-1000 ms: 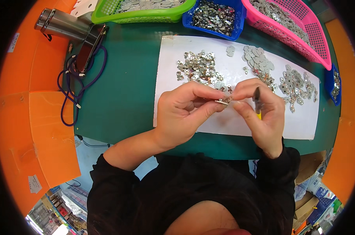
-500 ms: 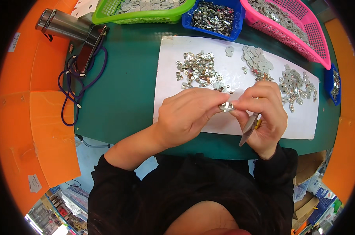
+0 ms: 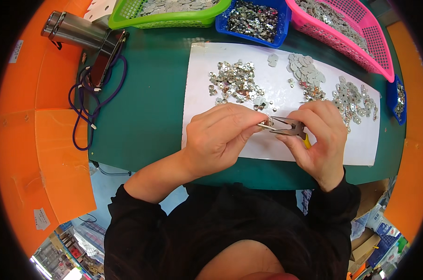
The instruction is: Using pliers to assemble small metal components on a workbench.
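From the head view we see our left hand point(image 3: 221, 135) pinching a small metal piece point(image 3: 266, 124) at its fingertips, held above the white sheet point(image 3: 197, 93) on the green table point(image 3: 146, 107). Our right hand point(image 3: 321, 140) is closed around pliers point(image 3: 286, 127) (yellow-handled), whose tips meet that piece, with loose metal parts point(image 3: 235, 84) scattered just behind

one head cam, fisheye, looks steeply down from close above at hands point(image 3: 267, 140) over green table point(image 3: 151, 107); edges bend.
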Demonstrator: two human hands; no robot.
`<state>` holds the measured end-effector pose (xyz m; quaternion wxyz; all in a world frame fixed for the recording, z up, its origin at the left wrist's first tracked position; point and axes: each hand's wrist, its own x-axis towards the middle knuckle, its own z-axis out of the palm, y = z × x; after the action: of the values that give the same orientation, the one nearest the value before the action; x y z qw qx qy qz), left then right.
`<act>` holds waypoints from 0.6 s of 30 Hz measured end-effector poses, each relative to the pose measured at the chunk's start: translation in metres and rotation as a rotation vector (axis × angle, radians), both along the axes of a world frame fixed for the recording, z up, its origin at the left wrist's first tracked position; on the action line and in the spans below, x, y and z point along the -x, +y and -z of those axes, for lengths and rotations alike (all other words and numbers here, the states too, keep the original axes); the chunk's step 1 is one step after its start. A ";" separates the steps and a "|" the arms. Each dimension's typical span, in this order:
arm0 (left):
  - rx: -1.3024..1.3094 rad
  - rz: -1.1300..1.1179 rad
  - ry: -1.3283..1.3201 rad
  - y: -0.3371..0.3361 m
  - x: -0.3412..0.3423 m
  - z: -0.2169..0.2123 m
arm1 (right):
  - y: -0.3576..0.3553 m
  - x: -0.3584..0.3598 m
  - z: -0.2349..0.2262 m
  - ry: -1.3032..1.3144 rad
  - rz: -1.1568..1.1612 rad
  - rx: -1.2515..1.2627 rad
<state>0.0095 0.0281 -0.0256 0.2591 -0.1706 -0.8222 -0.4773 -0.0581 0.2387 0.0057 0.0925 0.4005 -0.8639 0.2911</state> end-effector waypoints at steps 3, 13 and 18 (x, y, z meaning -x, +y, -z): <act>-0.013 -0.020 0.005 0.003 0.000 0.003 | 0.001 -0.002 0.000 -0.070 0.003 -0.011; -0.044 -0.055 0.018 0.006 -0.001 0.005 | -0.007 -0.006 0.007 -0.163 0.012 0.073; -0.061 -0.063 0.026 0.005 -0.002 0.004 | -0.008 -0.006 0.006 -0.155 0.016 0.043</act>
<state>0.0112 0.0329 -0.0297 0.2897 -0.1429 -0.8087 -0.4916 -0.0525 0.2302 -0.0004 0.0360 0.3675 -0.8653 0.3389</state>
